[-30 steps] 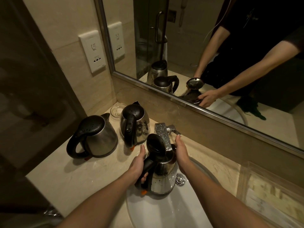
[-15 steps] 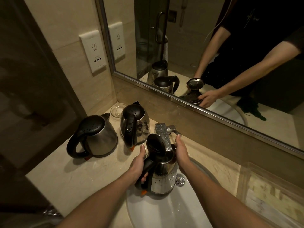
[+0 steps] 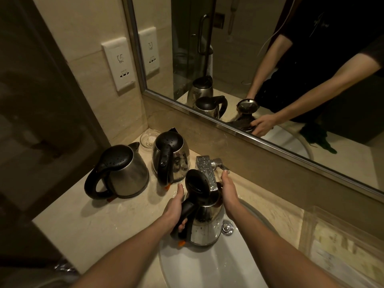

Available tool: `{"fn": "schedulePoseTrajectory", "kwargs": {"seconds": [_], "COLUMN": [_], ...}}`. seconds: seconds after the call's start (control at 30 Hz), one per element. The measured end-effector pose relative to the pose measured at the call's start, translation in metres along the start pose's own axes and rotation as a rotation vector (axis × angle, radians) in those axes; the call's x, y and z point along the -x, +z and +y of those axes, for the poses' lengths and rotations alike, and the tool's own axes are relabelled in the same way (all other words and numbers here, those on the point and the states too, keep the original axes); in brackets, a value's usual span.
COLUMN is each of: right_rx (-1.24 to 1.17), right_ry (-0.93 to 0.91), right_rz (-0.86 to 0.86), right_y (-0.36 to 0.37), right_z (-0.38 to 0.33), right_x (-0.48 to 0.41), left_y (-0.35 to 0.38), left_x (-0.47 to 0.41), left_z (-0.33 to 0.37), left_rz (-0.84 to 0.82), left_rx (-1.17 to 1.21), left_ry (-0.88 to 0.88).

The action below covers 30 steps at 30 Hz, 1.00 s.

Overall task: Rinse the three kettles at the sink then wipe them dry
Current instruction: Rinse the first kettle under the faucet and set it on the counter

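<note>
Your left hand [image 3: 176, 206] is wrapped around the black handle of the kettle [image 3: 207, 223]. The fingers curl under the grip and the thumb lies straight along its top. You are holding that kettle upright over the far side of the white sink [image 3: 207, 271], with its hinged lid [image 3: 196, 183] standing open. The mouth sits directly under the spout of the chrome faucet [image 3: 206, 171].

Your right hand [image 3: 228, 194] runs along the kettle's right side at the rim. Its fingers stretch forward fairly straight and close together, and the fingertips [image 3: 225, 173] reach the faucet lever [image 3: 221, 164]. You cannot tell from here whether the palm presses on the kettle or only lies beside it. Just beside the kettle's base on the right is the round chrome drain knob [image 3: 227, 228].

The other two kettles stand on the surface [image 3: 83, 221] to the left of the sink, lids closed and handles turned toward you. The squat kettle [image 3: 124, 173] is nearer the left edge. The taller kettle [image 3: 172, 156] is just behind the faucet's left side, close to the far edge. A small glass dish [image 3: 148, 139] sits in the far left corner, between those two kettles and the wall.

The mirror [image 3: 270, 59] runs along the far edge, a wall socket [image 3: 120, 63] is to its left, and a clear tray [image 3: 332, 246] lies toward the right edge.
</note>
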State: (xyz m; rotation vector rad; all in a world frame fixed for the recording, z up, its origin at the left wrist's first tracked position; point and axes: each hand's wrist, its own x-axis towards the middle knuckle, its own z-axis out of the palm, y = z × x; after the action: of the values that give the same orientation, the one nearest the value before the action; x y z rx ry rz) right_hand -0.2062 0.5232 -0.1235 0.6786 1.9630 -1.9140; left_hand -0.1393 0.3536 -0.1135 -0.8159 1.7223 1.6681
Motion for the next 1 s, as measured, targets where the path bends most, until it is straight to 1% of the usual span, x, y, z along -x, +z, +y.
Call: {"fn": "schedulePoseTrajectory", "kwargs": {"seconds": [0.37, 0.5, 0.8, 1.0], "right_rx": [0.017, 0.007, 0.0, 0.004], "right_ry": [0.009, -0.003, 0.015, 0.03], "right_rz": [0.014, -0.01, -0.008, 0.003], "right_y": [0.0005, 0.0001, -0.0011, -0.0001], "right_z": [0.0009, -0.0012, -0.0046, -0.0019], "right_x": [0.0005, 0.0006, -0.001, -0.0013], "left_y": [-0.0006, -0.0009, 0.0016, 0.0021], "left_x": [-0.0013, -0.0007, 0.0002, 0.0012], "left_z": [-0.0007, -0.0016, -0.0016, -0.0006], "left_rz": [-0.014, -0.017, -0.019, -0.026], "left_rx": [0.002, 0.013, 0.023, 0.019], "left_ry": [-0.015, -0.003, 0.006, -0.019]}}
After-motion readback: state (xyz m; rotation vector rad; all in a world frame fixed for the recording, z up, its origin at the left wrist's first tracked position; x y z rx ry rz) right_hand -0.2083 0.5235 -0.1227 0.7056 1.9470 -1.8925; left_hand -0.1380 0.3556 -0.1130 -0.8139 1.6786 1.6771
